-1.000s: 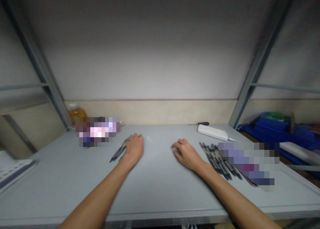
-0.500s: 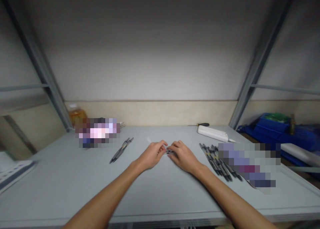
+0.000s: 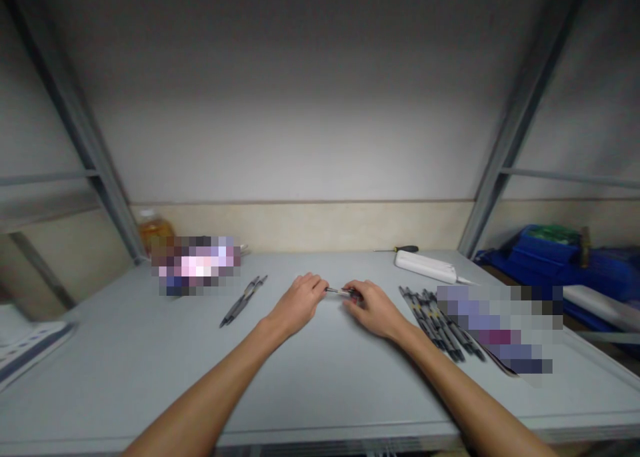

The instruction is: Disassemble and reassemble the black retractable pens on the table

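Note:
My left hand [image 3: 301,304] and my right hand [image 3: 374,308] face each other over the middle of the desk. Between their fingertips shows a thin pen piece [image 3: 337,291], dark at the left and pale towards the right. The fingers of both hands are closed on its ends, which hide most of it. Whether it is one piece or two joined parts, I cannot tell. Left of my hands lie two grey pens [image 3: 243,302], side by side and slanted. Near my right forearm, several more grey pens [image 3: 440,325] lie in a row.
A white power strip [image 3: 425,267] and a screwdriver [image 3: 407,249] lie at the back right. A blurred-out object [image 3: 500,330] is beside the right-hand pens, another blurred-out item [image 3: 200,265] at the back left by a bottle [image 3: 156,226]. Metal posts [image 3: 493,177] rise at the desk's back corners.
My hands have moved slightly apart, and the thin pen piece now shows stretched between them. The left fingers have folded over its end. The pens on the desk have not moved.

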Motion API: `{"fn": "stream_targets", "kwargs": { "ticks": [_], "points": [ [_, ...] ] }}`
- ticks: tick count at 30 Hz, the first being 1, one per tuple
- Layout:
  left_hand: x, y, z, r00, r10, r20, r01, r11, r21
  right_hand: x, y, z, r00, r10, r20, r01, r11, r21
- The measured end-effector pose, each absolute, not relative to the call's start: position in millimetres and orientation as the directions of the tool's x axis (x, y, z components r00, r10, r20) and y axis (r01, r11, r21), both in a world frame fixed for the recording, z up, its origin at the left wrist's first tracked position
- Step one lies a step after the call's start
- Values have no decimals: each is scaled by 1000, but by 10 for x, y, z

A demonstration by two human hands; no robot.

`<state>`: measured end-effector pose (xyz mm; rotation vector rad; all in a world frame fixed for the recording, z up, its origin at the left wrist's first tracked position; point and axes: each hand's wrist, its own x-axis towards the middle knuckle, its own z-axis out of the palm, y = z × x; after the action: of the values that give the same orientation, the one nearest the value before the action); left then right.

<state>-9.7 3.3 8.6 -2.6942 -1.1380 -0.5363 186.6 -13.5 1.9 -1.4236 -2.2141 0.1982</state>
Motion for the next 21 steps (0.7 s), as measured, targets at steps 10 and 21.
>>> {"fn": "stream_targets", "kwargs": {
  "ticks": [10, 21],
  "points": [
    [174, -162, 79, 729, 590, 347, 673, -710, -207, 1676, -235, 72, -223, 961, 165, 973, 230, -23],
    [194, -153, 4, 629, 748, 212, 757, -652, 53, 1654, -267, 100, -329, 929, 167, 942, 311, 126]
  ]
}}
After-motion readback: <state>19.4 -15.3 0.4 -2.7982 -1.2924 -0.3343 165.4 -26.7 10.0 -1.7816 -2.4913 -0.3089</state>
